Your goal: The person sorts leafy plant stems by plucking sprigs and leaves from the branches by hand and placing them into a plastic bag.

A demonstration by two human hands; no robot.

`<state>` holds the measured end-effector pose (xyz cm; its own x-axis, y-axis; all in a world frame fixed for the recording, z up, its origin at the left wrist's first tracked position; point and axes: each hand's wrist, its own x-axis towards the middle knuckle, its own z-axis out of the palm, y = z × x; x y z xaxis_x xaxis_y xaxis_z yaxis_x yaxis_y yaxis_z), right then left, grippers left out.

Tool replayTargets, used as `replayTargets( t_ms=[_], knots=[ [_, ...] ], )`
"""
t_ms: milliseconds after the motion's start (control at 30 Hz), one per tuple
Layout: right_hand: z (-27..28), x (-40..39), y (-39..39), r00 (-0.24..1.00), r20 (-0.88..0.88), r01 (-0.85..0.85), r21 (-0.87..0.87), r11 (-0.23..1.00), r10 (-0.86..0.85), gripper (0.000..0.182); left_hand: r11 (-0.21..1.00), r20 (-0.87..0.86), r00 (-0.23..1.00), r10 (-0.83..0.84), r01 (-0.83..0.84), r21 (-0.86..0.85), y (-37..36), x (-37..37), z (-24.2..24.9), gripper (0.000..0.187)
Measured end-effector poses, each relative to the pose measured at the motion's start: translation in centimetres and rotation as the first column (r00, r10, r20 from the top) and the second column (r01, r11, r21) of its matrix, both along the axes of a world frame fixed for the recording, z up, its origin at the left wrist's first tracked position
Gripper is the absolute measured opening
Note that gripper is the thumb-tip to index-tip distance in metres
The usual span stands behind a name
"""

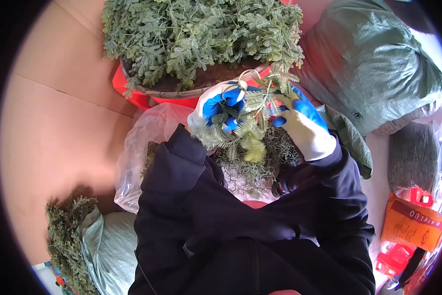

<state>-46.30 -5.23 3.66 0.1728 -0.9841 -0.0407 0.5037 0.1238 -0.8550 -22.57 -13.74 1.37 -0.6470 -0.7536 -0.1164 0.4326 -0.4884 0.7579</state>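
Both hands wear white gloves with blue palms and fingers. My left hand (222, 107) has its fingers curled round some green fern-like sprigs, near a thin pale ring (249, 72). To its right, my right hand (302, 120) is closed on the stem of a leafy green sprig (258, 102) that hangs between the hands. Just above them is a round woven basket (174, 93) heaped with green artificial foliage (201, 34). Below the hands, a tangle of thin grey-green stems (250, 169) lies between the knees.
A clear plastic bag (132, 162) lies left of my lap. Large green woven sacks (373, 69) stand at upper right. Another sack (110, 246) with foliage (66, 241) sits at lower left. An orange packet (414, 222) and red plastic items (395, 259) are at lower right.
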Motion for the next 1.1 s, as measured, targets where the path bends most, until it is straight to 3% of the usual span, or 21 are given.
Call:
replayTargets(
  t_ms=[33,133,267,300,400,500,600,700,800,833,933,967,1000,1033,1067,1100],
  knots=[
    [0.9,-0.1,0.2,0.992,0.123,0.005,0.066,0.998,-0.013,0.052,0.997,-0.030,0.998,-0.054,0.052,-0.060,0.1,0.0,0.4,0.026],
    [-0.3,-1.3,-0.9,0.984,0.179,-0.010,0.024,1.000,0.005,0.048,0.992,-0.024,0.993,-0.119,0.118,-0.044,0.4,-0.1,2.2,0.023],
    [0.6,-1.9,-1.0,0.977,0.135,0.159,0.048,0.986,-0.165,0.037,0.997,0.124,0.989,-0.082,0.082,0.008,0.8,-0.8,4.5,0.029],
    [1.5,-1.8,-1.0,0.962,-0.017,0.272,0.085,0.959,-0.271,0.031,0.993,0.123,0.986,-0.115,0.117,-0.013,0.9,-0.7,5.1,0.031],
    [0.0,-4.7,-1.8,0.931,-0.231,0.274,-0.075,0.959,-0.284,0.016,0.974,0.207,0.968,-0.144,0.176,-0.144,0.8,-0.2,5.9,0.033],
    [0.1,-6.5,-1.5,0.890,-0.363,0.230,-0.165,0.959,-0.276,0.017,0.973,0.148,0.973,-0.176,0.195,-0.121,0.4,0.3,5.5,0.032],
    [0.5,-4.6,-1.2,0.965,-0.030,0.258,-0.060,0.964,-0.260,0.015,0.986,0.062,0.990,-0.127,0.133,-0.099,0.8,0.2,4.9,0.033],
    [-0.3,-5.6,-0.5,0.998,0.068,0.020,-0.006,1.000,-0.020,0.012,0.997,0.020,0.999,-0.045,0.046,-0.054,1.3,0.0,4.9,0.028],
    [0.5,-6.0,-0.3,0.947,0.319,-0.073,0.119,0.990,0.032,0.013,0.996,0.028,0.998,-0.063,0.065,-0.058,1.0,0.3,4.9,0.033],
    [0.3,-6.0,-0.8,0.965,0.251,0.031,0.169,0.985,-0.073,0.016,0.996,-0.005,0.998,-0.064,0.063,-0.068,1.1,0.2,4.6,0.031],
    [1.3,-5.8,-1.0,0.917,0.395,0.055,0.023,0.998,-0.060,0.015,0.983,-0.142,0.973,-0.184,0.185,-0.011,0.8,0.2,4.5,0.029],
    [1.6,-5.5,-1.0,0.922,0.379,0.075,0.030,0.997,-0.081,0.020,0.986,-0.112,0.980,-0.162,0.165,0.022,0.7,0.1,4.1,0.028],
    [0.5,-5.8,-1.4,0.974,0.113,0.206,-0.058,0.977,-0.199,0.021,0.982,-0.117,0.976,-0.182,0.187,0.039,0.7,0.0,4.1,0.029],
    [-1.5,-6.3,-2.0,0.933,-0.148,0.302,-0.177,0.937,-0.329,0.022,0.977,-0.123,0.972,-0.200,0.208,0.056,0.8,-0.1,4.4,0.030],
    [-2.0,-6.3,-2.4,0.805,-0.377,0.354,-0.316,0.880,-0.459,0.024,0.971,-0.127,0.968,-0.216,0.227,0.073,0.9,-0.2,4.6,0.031],
    [-1.9,-7.0,-1.7,0.244,-0.687,0.058,-0.694,0.717,-0.685,0.025,0.973,-0.099,0.969,-0.226,0.230,0.034,0.7,-0.3,4.4,0.033]
  ],
)
